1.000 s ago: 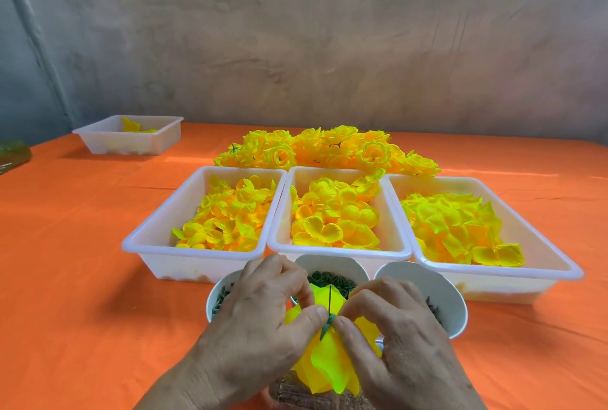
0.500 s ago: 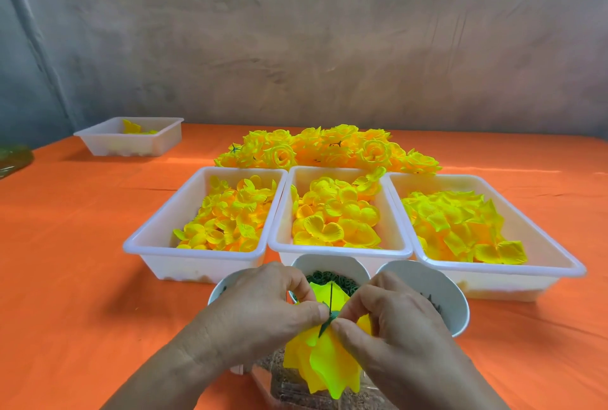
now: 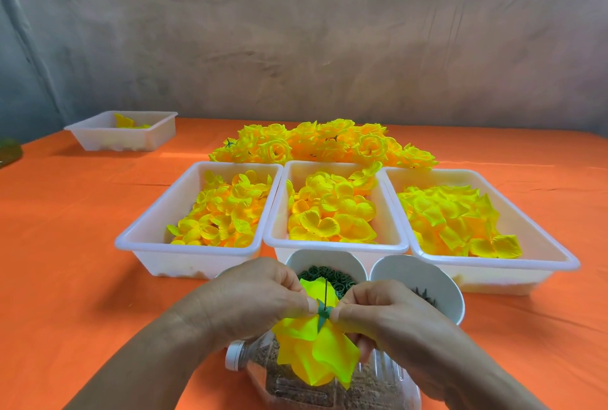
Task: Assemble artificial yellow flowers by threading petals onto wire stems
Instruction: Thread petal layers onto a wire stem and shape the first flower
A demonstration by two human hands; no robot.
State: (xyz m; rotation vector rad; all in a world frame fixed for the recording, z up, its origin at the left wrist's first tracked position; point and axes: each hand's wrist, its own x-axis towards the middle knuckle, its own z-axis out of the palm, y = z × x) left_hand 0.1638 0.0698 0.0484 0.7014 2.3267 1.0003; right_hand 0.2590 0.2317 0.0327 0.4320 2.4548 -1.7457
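The left hand and right hand both pinch narrowly, thumb to forefinger, on the small green cap between their fingertips, with the thin wire sticking up just above the fingers and the yellow petals hanging bunched right below them. If one side pushes harder, the cap could tilt and jam, or the wire could bend; a slack pinch could let the petals slide off onto the bottle lying beneath the fingers.

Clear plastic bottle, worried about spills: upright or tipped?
Tipped: the clear plastic bottle lies on its side, white cap pointing left.
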